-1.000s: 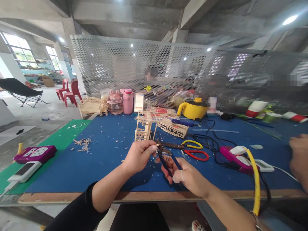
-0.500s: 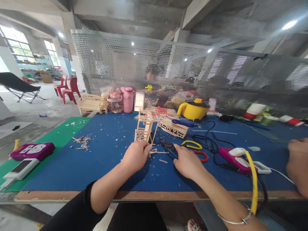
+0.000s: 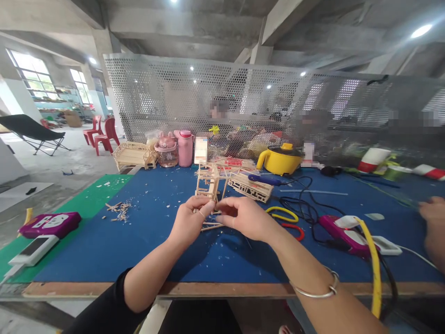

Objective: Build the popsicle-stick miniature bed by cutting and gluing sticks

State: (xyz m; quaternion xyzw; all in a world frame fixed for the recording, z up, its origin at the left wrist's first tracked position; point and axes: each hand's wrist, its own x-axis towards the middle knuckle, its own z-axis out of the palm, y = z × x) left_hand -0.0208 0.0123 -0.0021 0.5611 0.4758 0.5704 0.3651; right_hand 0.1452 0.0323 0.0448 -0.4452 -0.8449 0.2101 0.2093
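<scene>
My left hand (image 3: 189, 218) is closed in a pinch at the near end of a frame built of thin wooden sticks (image 3: 210, 183). A thin stick shows by its fingertips. My right hand (image 3: 248, 218) reaches in from the right, its fingers curved, with a gap between thumb and forefinger. Its fingertips come close to those of the left; whether they touch a stick is hidden. Loose sticks (image 3: 211, 227) lie under the hands. To the right of my right hand rest a yellow loop handle (image 3: 283, 214) and a red loop handle (image 3: 295, 230).
A latticed stick piece (image 3: 250, 186) lies behind, with a blue-handled corded tool (image 3: 264, 178) on it. A yellow pot (image 3: 282, 160), pink bottles (image 3: 185, 148) and a stick-built model (image 3: 134, 155) stand at the back. Stick scraps (image 3: 120, 211) lie left. Another person's hand (image 3: 434, 222) is at far right.
My right hand has left the dark tool and moved left and up to my left hand's fingertips. My left hand has stayed by the stick frame. The view has tilted slightly.
</scene>
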